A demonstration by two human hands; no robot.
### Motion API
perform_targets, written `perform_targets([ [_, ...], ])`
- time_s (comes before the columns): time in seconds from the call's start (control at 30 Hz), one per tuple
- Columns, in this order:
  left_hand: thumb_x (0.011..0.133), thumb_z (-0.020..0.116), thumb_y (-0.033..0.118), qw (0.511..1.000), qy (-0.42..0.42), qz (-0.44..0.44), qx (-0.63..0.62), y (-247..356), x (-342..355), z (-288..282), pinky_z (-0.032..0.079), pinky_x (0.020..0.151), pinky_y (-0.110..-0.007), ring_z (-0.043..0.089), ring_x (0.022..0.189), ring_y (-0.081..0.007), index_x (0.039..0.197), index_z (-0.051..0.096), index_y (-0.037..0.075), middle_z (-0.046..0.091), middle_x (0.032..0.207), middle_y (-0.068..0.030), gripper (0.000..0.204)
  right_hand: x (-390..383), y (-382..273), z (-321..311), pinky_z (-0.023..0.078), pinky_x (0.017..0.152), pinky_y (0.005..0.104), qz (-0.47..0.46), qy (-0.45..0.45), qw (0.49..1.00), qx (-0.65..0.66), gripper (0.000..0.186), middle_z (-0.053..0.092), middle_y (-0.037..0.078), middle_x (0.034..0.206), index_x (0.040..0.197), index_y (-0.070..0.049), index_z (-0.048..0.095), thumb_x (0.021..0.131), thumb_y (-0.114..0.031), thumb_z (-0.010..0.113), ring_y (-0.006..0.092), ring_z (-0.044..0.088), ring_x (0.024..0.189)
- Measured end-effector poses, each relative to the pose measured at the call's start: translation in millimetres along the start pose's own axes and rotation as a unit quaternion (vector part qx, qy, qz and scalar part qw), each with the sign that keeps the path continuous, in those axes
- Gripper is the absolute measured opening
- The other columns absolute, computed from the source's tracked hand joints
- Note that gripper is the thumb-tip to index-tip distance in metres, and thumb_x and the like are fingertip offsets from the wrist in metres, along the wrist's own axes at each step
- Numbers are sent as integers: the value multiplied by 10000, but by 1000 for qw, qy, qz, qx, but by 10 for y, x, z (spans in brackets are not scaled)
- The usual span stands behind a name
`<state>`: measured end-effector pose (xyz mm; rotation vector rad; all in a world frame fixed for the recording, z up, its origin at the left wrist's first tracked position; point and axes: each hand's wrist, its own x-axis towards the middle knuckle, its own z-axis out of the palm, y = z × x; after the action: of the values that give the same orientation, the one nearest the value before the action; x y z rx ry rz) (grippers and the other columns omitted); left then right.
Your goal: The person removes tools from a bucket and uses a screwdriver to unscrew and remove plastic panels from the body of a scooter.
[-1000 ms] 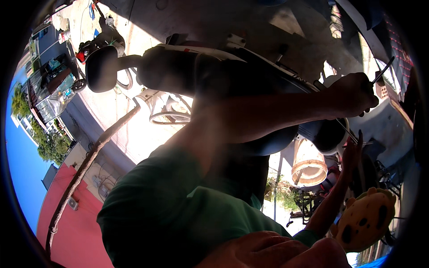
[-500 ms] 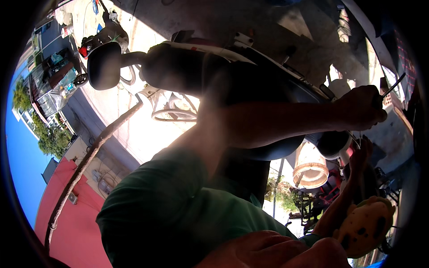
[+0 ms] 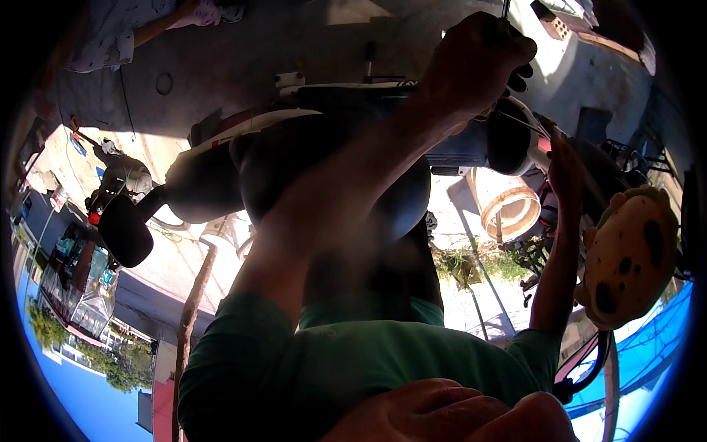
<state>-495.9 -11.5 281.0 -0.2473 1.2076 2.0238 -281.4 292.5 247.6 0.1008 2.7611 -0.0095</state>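
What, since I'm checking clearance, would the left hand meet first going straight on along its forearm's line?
Probably the hollow brick, up and to the right in the picture; depth is unclear, so the left hand might pass over it.

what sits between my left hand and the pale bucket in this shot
In the head view, mainly a rounded black part appears between the left hand and the pale bucket; their depths are hard to tell.
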Motion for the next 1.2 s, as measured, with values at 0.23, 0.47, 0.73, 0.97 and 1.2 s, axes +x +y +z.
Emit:
perform_targets([
  [0.23,1020,630,359,995,-10,-83,59,198,-56,-16,526,636,-325,633,740,-160,1101,627,39,690,965,-80,330,147,-42,115,548,886,444,90,33,992,82,241,742,160,1083,1169,-95,700,946,-179,661,343,697,1063],
  [0.47,1029,619,354,998,-39,-56,20,213,-59,-18,512,600,-285,635,787,-152,1176,600,36,681,1008,-97,351,231,-24,151,521,998,458,40,100,984,142,472,741,155,1116,1376,-81,576,906,-31,570,352,681,1124],
  [0.73,1021,634,344,997,-52,-51,3,218,-142,-25,514,604,-283,649,812,-157,1178,612,37,689,989,-92,346,310,-251,-34,522,1002,434,-93,-16,995,37,384,733,133,1168,1183,-94,712,826,5,610,324,620,1260],
  [0.97,1017,638,349,996,-26,-77,41,162,-58,39,470,507,-270,627,698,-142,1164,618,33,694,962,-95,349,166,-361,-123,546,937,420,40,8,997,-70,286,700,134,1185,1134,-99,740,878,-54,622,293,677,1085],
  [1.2,1024,605,348,997,-59,-41,40,187,-144,44,443,459,-284,597,634,-145,1132,617,27,687,962,-108,339,-227,45,151,561,907,403,58,-9,973,225,410,676,182,1257,1366,-78,643,964,-111,569,301,719,1023],
])
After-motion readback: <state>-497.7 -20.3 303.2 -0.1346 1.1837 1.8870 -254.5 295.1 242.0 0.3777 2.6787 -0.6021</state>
